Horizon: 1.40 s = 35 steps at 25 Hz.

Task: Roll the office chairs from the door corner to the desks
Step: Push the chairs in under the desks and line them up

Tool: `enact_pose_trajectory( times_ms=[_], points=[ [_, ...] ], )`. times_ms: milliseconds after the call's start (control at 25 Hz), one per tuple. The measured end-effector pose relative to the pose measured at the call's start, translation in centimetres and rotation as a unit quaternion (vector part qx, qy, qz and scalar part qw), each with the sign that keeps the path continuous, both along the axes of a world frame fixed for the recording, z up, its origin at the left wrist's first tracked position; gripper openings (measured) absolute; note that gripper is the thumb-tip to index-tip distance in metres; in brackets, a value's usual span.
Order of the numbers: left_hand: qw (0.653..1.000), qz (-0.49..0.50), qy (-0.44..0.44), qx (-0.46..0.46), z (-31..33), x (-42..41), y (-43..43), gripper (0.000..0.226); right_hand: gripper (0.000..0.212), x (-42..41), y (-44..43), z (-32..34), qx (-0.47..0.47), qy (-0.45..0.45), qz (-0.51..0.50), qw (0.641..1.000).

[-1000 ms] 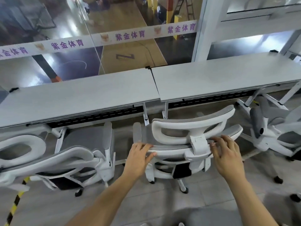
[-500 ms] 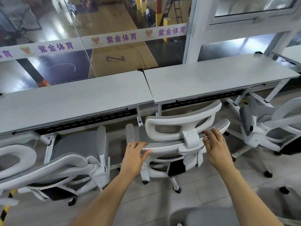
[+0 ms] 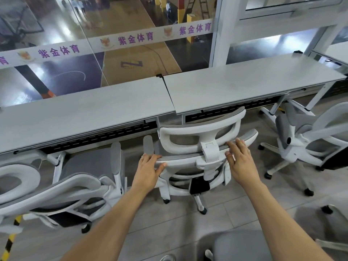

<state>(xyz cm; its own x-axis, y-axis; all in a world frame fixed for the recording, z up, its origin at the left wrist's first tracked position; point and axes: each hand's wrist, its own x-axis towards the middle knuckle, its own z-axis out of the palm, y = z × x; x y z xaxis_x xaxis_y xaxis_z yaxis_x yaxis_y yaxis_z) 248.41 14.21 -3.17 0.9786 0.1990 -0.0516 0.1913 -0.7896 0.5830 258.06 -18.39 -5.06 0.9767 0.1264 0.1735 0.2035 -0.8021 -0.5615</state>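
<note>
A white and grey mesh office chair (image 3: 199,140) stands in front of me, its headrest tucked under the edge where the two grey desks meet. My left hand (image 3: 147,171) grips the left end of the chair's backrest top, thumb curled round it. My right hand (image 3: 240,161) lies on the right end of the same backrest, fingers spread over the rim. The left desk (image 3: 84,113) and the right desk (image 3: 244,85) run side by side along a glass wall.
Another office chair (image 3: 62,189) sits at the left desk, close beside my chair. A third chair (image 3: 308,140) stands turned at the right desk. A grey seat (image 3: 239,245) lies low at the bottom right. Yellow-black tape (image 3: 10,240) marks the floor at left.
The chair has rolled forward a little, its headrest now nearer the desk edge. Both hands stay on the backrest.
</note>
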Motion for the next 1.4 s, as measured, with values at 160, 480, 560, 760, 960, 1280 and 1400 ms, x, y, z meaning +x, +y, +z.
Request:
enact_pose_trajectory(
  times_ms=[160, 480, 560, 760, 960, 1280, 1400],
  points=[
    [1.000, 0.010, -0.003, -0.001, -0.1, -0.4, -0.8, 0.043, 0.042, -0.1, -0.5, 0.2, -0.020, 0.011, -0.003, 1.000],
    [0.998, 0.002, -0.010, 0.054, -0.2, -0.6, -1.0, 0.040, 0.045, -1.1, -0.2, 1.6, -0.051, 0.017, -0.020, 0.998],
    [0.993, -0.026, -0.065, 0.096, 0.4, -1.4, -2.4, 0.035, 0.046, -2.3, -0.4, 2.5, -0.048, 0.016, -0.034, 0.998],
    [0.980, -0.138, -0.124, 0.074, 2.7, -3.3, -7.6, 0.032, 0.043, -8.1, -1.8, 6.2, -0.040, 0.002, -0.099, 0.994],
    [0.952, -0.279, -0.126, 0.009, 5.3, -4.2, -13.3, 0.031, 0.039, -16.8, -4.0, 9.7, -0.037, -0.018, -0.218, 0.975],
    [0.864, -0.469, -0.170, -0.061, 9.5, -9.7, -22.7, 0.035, 0.037, -30.5, -8.1, 14.1, -0.034, -0.051, -0.388, 0.919],
    [0.832, -0.518, -0.181, -0.088, 11.4, -13.1, -26.9, 0.027, 0.037, -35.4, -10.3, 15.9, -0.033, -0.072, -0.439, 0.895]
  ],
)
